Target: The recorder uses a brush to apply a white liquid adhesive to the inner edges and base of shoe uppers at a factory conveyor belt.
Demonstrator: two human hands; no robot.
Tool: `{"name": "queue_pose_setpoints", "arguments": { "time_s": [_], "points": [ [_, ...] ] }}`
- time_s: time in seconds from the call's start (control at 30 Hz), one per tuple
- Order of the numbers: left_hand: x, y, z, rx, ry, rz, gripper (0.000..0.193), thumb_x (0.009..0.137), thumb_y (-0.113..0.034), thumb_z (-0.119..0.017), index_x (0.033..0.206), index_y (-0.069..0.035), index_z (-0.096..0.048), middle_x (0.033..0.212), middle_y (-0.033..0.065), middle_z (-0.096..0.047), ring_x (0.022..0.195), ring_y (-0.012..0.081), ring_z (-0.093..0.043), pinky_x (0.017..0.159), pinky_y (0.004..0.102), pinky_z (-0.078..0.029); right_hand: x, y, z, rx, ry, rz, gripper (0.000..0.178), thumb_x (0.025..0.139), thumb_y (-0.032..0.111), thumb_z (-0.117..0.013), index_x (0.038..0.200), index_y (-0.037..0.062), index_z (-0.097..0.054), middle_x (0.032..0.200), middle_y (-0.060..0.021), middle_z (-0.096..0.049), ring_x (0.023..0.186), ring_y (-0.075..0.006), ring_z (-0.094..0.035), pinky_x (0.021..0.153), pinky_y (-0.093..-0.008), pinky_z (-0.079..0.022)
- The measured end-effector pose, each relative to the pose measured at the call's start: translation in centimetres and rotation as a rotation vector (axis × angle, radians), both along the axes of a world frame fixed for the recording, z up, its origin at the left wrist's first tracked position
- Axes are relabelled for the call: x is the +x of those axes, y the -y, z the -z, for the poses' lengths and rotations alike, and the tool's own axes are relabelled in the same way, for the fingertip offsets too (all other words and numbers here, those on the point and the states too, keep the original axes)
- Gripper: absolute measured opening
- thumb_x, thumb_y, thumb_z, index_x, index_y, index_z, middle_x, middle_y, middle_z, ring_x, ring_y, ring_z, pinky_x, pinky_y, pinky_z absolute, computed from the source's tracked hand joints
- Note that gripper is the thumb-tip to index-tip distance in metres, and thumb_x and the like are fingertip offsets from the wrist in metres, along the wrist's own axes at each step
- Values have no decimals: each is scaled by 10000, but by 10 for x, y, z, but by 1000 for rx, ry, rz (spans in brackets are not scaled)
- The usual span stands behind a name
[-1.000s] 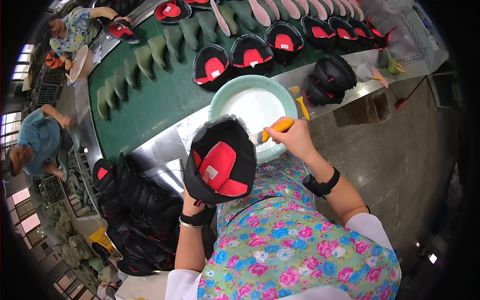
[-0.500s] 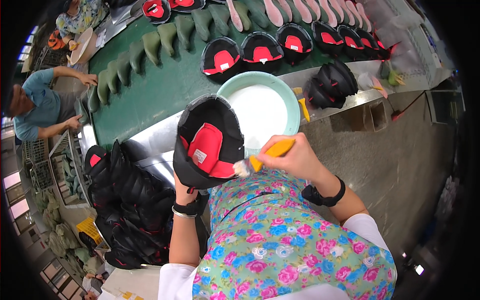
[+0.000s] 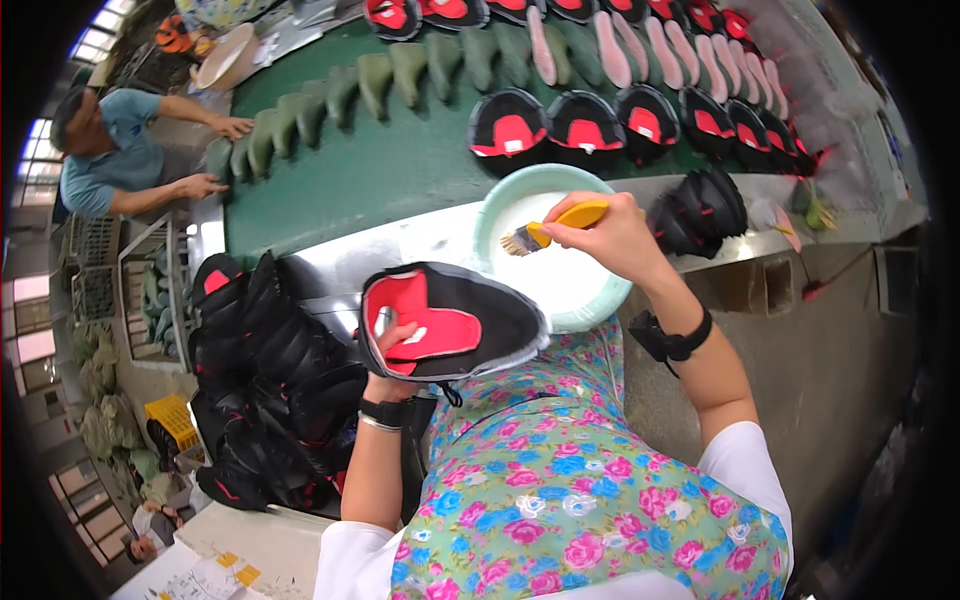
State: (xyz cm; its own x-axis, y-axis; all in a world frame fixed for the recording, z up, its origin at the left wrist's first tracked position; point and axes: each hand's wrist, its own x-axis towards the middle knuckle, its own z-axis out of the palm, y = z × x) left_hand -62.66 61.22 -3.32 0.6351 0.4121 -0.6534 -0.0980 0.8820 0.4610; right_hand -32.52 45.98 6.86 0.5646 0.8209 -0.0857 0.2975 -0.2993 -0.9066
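A black shoe upper [image 3: 500, 322] with red lining and a frayed pale edge is gripped at its heel end by my left hand [image 3: 390, 350]. It lies tilted on its side, its toe toward the right and its open underside facing up. My right hand [image 3: 617, 240] is closed around the yellow handle of a paintbrush [image 3: 540, 234]. The pale bristles are over the white liquid in a light green basin [image 3: 485, 235]; whether they touch the liquid I cannot tell. The basin stands just beyond the upper.
A green-topped table [image 3: 360, 180] carries rows of green shoe lasts [image 3: 375, 82], pink insoles [image 3: 610, 50] and more uppers [image 3: 508, 130]. Black uppers are piled at my left [image 3: 270, 370] and stacked right of the basin [image 3: 698, 212]. Across the left, a co-worker [image 3: 125, 150] handles lasts.
My right hand has moved the brush from the upper's edge up over the basin. My left hand has turned the upper, so its toe now points right. The whole view has shifted.
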Motion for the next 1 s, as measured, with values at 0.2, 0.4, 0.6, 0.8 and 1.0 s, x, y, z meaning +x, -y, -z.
{"name": "queue_pose_setpoints", "arguments": {
  "time_s": [0.2,0.4,0.6,0.8,1.0],
  "points": [
    [14,7,-5,120,53,163,419,849,-39,-572,1255,32,-492,1153,192,-596,931,265,-655,808,350,-568,-52,-55,-47,358,-192,-670,201,777,68,-741,975,43,-716,898,-62,-711,753,-146,-656,698,-247,-496],
    [29,14,-7,438,365,280,395,873,-84,-560,1249,33,-516,1142,164,-620,1006,262,-631,863,336,-530,-42,-76,-20,203,-182,-531,180,801,107,-734,958,23,-707,843,-59,-706,737,-100,-641,672,-230,-499],
    [20,-4,-2,-94,28,442,308,813,-43,-618,1115,9,-604,1042,116,-661,942,207,-652,824,336,-545,-16,-22,22,-95,-263,-135,176,813,146,-701,763,-16,-657,647,-70,-655,575,-103,-625,544,-244,-500],
    [23,-71,3,-99,97,200,391,899,-105,-592,1272,-36,-494,1222,120,-586,1116,255,-581,955,411,-486,-13,22,23,31,-414,350,154,846,96,-667,797,-47,-636,650,-90,-642,534,-119,-607,507,-234,-485],
    [82,-169,116,275,54,124,403,955,-172,-509,1344,-87,-445,1329,95,-521,1179,238,-535,980,402,-456,-14,27,36,66,-454,545,124,853,69,-650,812,-46,-626,662,-102,-635,537,-136,-605,510,-241,-488]
  ]
}}
